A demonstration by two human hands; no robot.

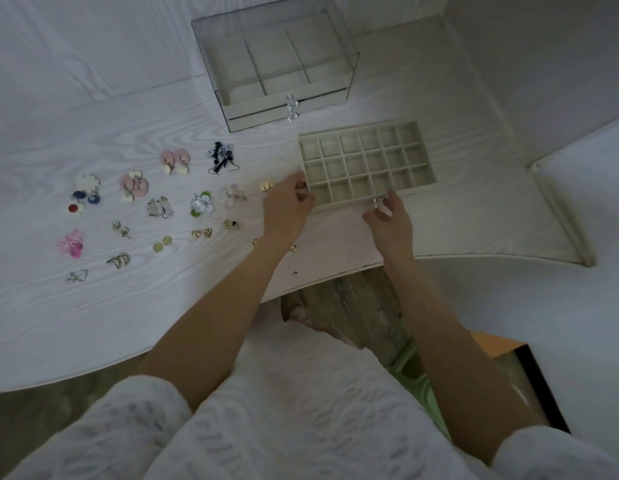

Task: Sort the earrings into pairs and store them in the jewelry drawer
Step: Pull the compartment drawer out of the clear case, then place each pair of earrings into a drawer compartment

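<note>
table (134, 306): white wood-grain top, carries everything; near edge curves across the view.
case (276, 60): clear acrylic box at the far middle of the table, divided beige insert inside, two drawers with crystal knobs (291, 107) facing the person. No writing legible on it.
tray (366, 162): beige velvet drawer insert, grid of small square cells, sits on the table just in front and right of the case. All cells visible look bare.
left hand (289, 206): at the tray's near-left corner, fingers curled against the corner; grips it or only touches, cannot tell.
right hand (389, 216): at the tray's near edge, fingers bent, fingertips on or just over the rim; ring on one finger. Hold on the rim unclear.
earrings (155, 206): laid out in pairs on the table left of the tray, none in the tray.
pink discs (174, 161): two pairs, far row, second pair (134, 187) to the left.
black pair (221, 157): dangly, right of the pink ones.
white flower pair (86, 194): blue and red drops, far left.
green-white pair (201, 204): middle.
gold studs (267, 184): just left of the left hand.
gold hearts (201, 233): near row.
magenta pair (71, 244): near left.
obstruction: left forearm covers some small gold pieces (294, 247) near the table edge.
writing: none readable anywhere.
</note>
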